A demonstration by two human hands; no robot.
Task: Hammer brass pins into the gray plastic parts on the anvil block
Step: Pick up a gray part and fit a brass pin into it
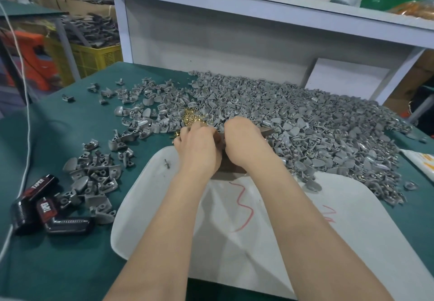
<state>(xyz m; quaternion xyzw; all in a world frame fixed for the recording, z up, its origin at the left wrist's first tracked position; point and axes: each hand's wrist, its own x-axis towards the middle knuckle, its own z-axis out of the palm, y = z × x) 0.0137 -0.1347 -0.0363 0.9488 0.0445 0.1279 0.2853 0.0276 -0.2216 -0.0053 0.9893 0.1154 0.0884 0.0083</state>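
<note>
My left hand (pixel 198 147) and my right hand (pixel 244 142) sit close together, knuckles up, over a dark brown anvil block (pixel 229 170) at the far edge of a white sheet (pixel 281 230). Both hands have their fingers curled down; what they hold is hidden. A small heap of brass pins (pixel 191 117) lies just beyond my left hand. A big pile of gray plastic parts (pixel 293 122) spreads over the green table behind and to the right. No hammer shows.
Looser gray parts (pixel 94 176) lie scattered at the left. A black and red tool (pixel 44 209) with a white cable (pixel 25 136) sits at the near left. A white shelf (pixel 234 19) rises behind the pile. A yellow crate (pixel 94 56) stands far left.
</note>
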